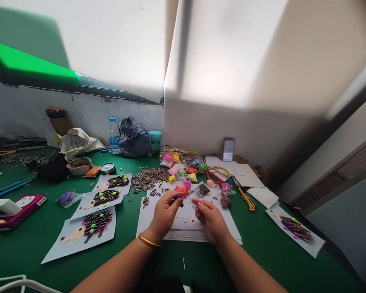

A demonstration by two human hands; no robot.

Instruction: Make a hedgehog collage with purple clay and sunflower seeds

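Near the middle of the green table, my left hand (pixel 166 211) pinches a small lump of dark purple clay (pixel 179 197) between thumb and fingertips. Close beside it on the right, my right hand (pixel 210 217) has thumb and fingers pressed together; what it holds looks like a bit of clear plastic, too small to make out. Both hands are over a white sheet (pixel 225 228) with a drawn animal (pixel 186 215), partly hidden by the hands. Beyond the fingers are a red clay packet (pixel 181 189) and a black clay packet (pixel 202 189).
Striped seeds (pixel 152 176) are piled behind the sheet. Finished hedgehog pictures (pixel 90 230) lie at left, another (pixel 294 230) at right. Red-handled scissors (pixel 214 177), a yellow cutter (pixel 247 197), a water bottle (pixel 113 136), a blue bag (pixel 134 140) and a toothpick (pixel 184 264) are around.
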